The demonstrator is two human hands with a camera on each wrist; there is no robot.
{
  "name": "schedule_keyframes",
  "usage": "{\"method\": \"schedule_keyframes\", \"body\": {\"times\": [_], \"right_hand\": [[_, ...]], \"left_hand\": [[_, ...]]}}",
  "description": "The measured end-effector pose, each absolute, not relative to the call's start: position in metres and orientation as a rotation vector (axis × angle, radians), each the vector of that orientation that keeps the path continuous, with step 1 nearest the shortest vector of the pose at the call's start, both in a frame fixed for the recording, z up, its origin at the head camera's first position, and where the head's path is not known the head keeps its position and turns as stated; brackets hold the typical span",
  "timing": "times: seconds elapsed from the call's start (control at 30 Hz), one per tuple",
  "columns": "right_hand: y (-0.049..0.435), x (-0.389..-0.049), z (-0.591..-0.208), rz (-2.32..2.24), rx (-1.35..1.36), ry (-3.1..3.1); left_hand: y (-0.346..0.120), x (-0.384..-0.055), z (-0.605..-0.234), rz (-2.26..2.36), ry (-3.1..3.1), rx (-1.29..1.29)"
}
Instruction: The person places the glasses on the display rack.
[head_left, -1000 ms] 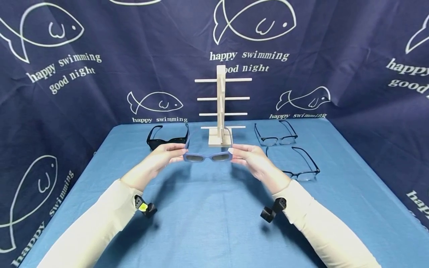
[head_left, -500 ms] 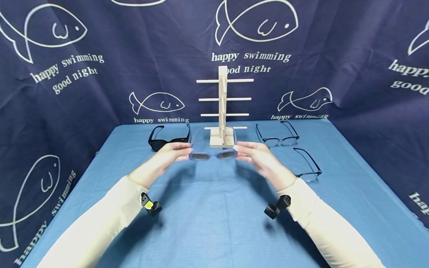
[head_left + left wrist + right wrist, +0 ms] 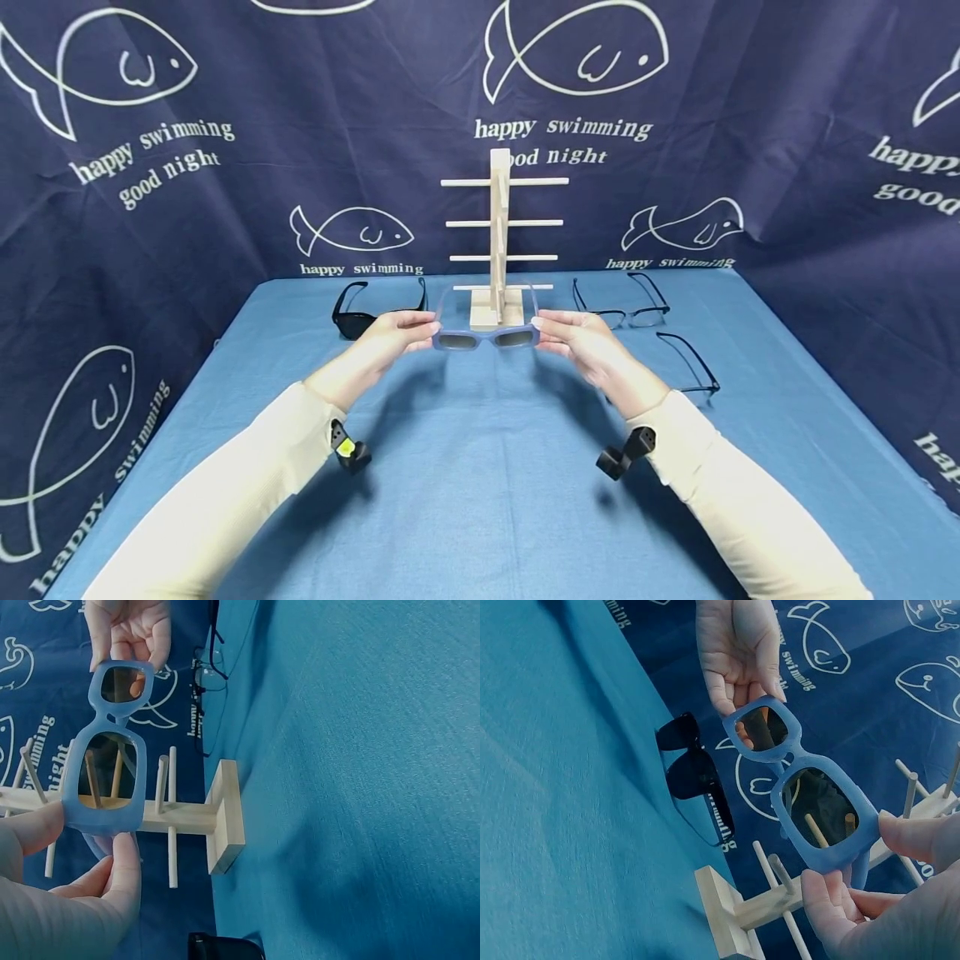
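Note:
A pair of blue-framed sunglasses (image 3: 487,336) with dark lenses is held up in front of the wooden display rack (image 3: 498,225), its temples pointing toward the rack. My left hand (image 3: 382,343) pinches the left end of the frame between thumb and fingers. At the other end, my right hand (image 3: 585,346) pinches the frame the same way. The left wrist view shows the blue sunglasses (image 3: 105,780) apart from the rack's pegs, which appear through and beside the lens. In the right wrist view the thumb and fingers grip the frame near the hinge.
Black sunglasses (image 3: 352,323) lie behind my left hand. Two pairs of clear eyeglasses, one farther back (image 3: 645,317) and one nearer (image 3: 697,387), lie at the right, partly hidden by my right hand and arm. A dark blue fish-print curtain (image 3: 337,150) hangs behind the blue-covered table (image 3: 450,500).
Both hands have carried the blue sunglasses slightly right and toward the rack. The frame, tilted half a second ago, now looks closer to level. The grip has stayed the same.

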State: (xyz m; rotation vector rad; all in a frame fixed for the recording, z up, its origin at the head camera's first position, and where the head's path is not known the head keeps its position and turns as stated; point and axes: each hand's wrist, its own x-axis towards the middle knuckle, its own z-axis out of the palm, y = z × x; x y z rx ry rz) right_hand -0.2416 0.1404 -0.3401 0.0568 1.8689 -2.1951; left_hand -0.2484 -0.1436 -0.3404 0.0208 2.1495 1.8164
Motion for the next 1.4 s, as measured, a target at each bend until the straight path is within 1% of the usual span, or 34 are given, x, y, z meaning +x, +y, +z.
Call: {"method": "schedule_keyframes", "body": {"times": [0.2,0.73,1.4], "right_hand": [[0.142,-0.245,-0.34,-2.182,0.054,1.909],[0.141,-0.254,-0.339,-2.159,0.16,1.995],[0.139,-0.269,-0.342,-2.169,0.238,2.098]], "left_hand": [[-0.139,-0.253,-0.341,1.812,2.156,0.008],[-0.128,-0.269,-0.345,1.804,2.186,-0.081],[-0.113,-0.286,-0.351,1.997,2.088,-0.168]]}}
